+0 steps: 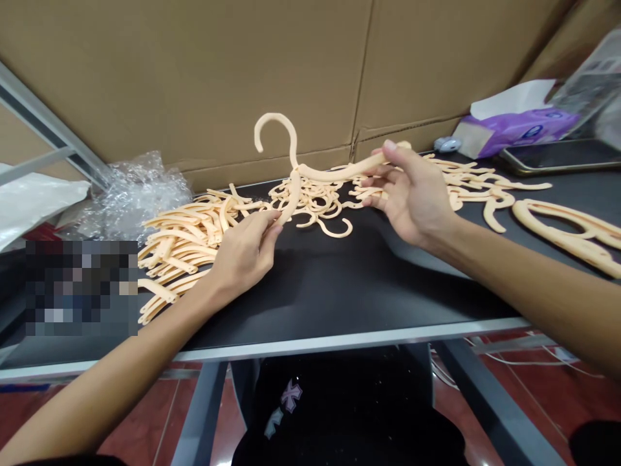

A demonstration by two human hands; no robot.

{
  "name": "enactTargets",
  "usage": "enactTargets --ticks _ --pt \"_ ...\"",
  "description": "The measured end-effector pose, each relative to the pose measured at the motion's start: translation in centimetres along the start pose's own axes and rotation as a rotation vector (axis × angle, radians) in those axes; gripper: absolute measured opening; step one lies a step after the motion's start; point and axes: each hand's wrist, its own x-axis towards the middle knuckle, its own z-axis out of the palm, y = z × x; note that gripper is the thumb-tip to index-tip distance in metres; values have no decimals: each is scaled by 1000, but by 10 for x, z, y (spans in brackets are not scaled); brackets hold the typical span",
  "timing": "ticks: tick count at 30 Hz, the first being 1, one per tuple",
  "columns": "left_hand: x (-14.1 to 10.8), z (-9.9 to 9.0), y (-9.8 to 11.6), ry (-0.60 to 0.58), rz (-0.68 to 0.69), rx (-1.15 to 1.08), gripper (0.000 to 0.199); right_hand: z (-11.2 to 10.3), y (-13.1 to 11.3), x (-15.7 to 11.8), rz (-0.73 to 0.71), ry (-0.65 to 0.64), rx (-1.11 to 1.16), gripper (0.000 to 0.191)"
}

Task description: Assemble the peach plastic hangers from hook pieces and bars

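One peach plastic hanger [330,173], hook up, left hand [245,255] gripping one arm, right hand [410,194] the other

Got both hands on a peach plastic hanger [295,173], hook pointing up. Left hand [245,259] is pinching one arm, right hand [410,194] has the other arm out near its end. More hangers are spread over the black tabletop [339,304]: a big pile [179,239] toward the left, a tangle of hooks [310,200] right behind the hands, another bunch [485,184] toward the back right. Tissue pack [519,126] and phone [557,155] sit in that back-right corner, bubble wrap [136,194] off the back left.
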Motion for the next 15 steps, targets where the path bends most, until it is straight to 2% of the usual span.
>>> enactTargets --ticks 3,6,8,12,15 --pt "0 -1 1 -18 22 39 22 -2 0 4 -153 66 -83 20" --pt "0 -2 1 -43 -9 98 25 1 0 2 -194 14 -205 19" --pt "0 -4 0 -53 -48 134 27 5 0 -2 -143 -42 -226 26" --pt "1 -6 -2 -52 -87 132 27 9 -2 -7 43 -122 -122 35" --pt "1 -7 -1 -34 -75 112 27 8 -2 -7 86 -157 -61 35"
